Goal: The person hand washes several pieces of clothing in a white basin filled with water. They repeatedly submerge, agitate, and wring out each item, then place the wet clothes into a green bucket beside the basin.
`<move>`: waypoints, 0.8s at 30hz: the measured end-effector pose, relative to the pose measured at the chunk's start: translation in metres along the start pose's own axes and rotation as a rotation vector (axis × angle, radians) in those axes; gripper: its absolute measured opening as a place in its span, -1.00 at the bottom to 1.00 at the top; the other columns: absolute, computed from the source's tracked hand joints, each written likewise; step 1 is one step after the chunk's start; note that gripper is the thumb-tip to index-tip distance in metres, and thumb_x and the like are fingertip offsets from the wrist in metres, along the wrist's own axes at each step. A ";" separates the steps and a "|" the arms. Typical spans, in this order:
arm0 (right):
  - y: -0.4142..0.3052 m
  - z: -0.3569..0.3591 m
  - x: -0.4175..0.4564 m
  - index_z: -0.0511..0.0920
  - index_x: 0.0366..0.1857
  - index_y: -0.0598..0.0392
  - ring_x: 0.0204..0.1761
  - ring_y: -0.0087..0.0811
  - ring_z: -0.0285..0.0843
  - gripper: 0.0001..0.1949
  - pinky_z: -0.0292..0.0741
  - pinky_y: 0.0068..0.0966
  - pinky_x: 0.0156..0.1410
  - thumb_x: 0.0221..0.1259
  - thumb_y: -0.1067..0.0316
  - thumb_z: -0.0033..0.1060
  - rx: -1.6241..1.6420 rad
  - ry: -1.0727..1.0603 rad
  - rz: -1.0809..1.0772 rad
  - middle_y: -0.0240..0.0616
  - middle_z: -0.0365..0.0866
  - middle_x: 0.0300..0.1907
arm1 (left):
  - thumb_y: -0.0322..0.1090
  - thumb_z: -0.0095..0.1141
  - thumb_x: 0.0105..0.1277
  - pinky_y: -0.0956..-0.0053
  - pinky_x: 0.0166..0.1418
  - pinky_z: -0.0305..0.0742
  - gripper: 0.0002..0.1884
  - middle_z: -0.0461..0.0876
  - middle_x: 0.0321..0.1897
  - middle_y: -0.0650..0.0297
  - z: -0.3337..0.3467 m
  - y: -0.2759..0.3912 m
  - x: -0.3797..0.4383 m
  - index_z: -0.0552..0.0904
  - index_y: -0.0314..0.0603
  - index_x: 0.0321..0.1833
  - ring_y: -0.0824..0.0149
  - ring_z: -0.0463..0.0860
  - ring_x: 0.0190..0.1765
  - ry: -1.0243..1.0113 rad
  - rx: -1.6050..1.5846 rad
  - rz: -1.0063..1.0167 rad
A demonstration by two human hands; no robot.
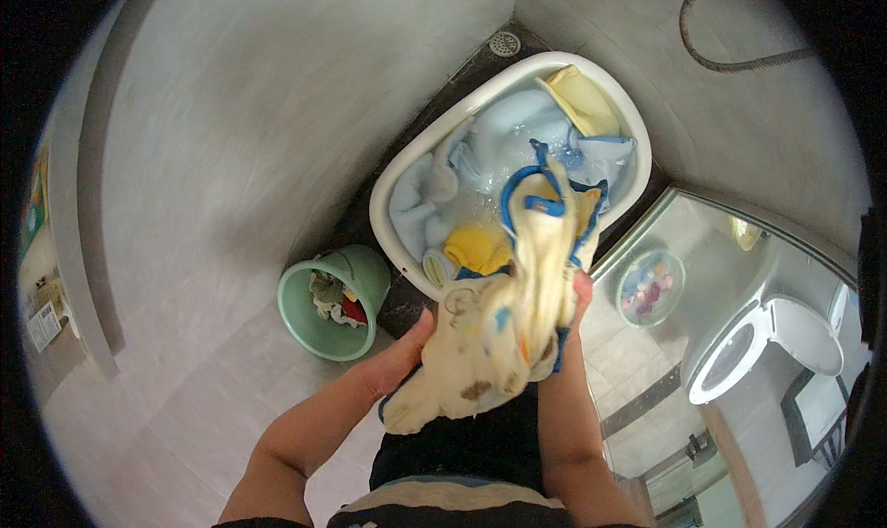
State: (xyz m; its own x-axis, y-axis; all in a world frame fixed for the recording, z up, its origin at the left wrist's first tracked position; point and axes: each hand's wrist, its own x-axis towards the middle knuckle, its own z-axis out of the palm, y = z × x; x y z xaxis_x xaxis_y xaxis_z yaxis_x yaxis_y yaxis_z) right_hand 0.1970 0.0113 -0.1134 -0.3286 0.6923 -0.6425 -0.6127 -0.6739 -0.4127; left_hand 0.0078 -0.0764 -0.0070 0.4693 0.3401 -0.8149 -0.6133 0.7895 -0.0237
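Note:
Between my hands hangs a cream garment (478, 348) with blue trim and patches of coloured print. My left hand (418, 337) grips its left side, the fingers mostly hidden by the cloth. At the opposite side my right hand (579, 299) holds the bunched fabric, also partly covered. The garment's far end reaches over the near rim of a white plastic tub (382, 202). Water stands in the tub, with pale blue cloth (419, 192), a yellow cloth (478, 249), a pale yellow piece (585, 102) and a white-and-blue piece (603, 155) in it.
A green bucket (291, 306) with several clothes in it is tipped toward me at the tub's left. A floor drain (504, 44) lies in the corner. Right of the tub is a glass panel (624, 417), with a round basin (651, 289) and a toilet (727, 365) seen through it.

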 end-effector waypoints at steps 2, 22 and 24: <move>0.000 0.003 -0.007 0.28 0.04 0.26 -0.30 -0.37 0.39 -0.37 0.42 -0.30 -0.10 -0.08 0.02 0.12 0.369 -0.252 0.031 -0.21 0.41 -0.30 | 0.16 -0.34 0.31 0.44 0.27 0.19 -0.39 0.31 0.18 0.21 -0.004 -0.011 0.010 0.19 -0.09 0.29 0.29 0.34 0.18 0.013 0.104 0.026; -0.081 0.089 -0.053 0.23 0.09 0.30 -0.27 -0.26 0.51 -0.49 0.45 -0.19 0.00 0.15 0.13 -0.08 -0.007 -0.098 -0.275 -0.12 0.46 -0.23 | -0.23 0.06 0.07 0.24 0.08 0.40 -0.70 0.50 -0.10 0.10 -0.005 -0.009 0.009 0.45 -0.18 -0.15 0.19 0.50 -0.04 0.129 -0.197 0.623; -0.075 0.047 -0.050 0.24 0.09 0.34 -0.12 -0.18 0.47 -0.48 0.40 -0.25 0.08 0.11 0.17 -0.07 -0.056 0.131 -0.114 -0.04 0.43 -0.08 | -0.37 0.06 -0.05 0.31 -0.05 0.45 -0.75 0.48 -0.29 0.16 0.008 0.020 -0.001 0.42 -0.18 -0.27 0.20 0.51 -0.18 0.269 -0.455 0.659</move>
State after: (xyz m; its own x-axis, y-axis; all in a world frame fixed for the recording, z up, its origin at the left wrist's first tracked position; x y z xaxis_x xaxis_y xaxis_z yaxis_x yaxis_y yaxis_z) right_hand 0.2253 0.0394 -0.0201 -0.1608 0.7279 -0.6665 -0.5983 -0.6090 -0.5208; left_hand 0.0005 -0.0569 -0.0015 -0.2064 0.4805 -0.8524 -0.9316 0.1699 0.3214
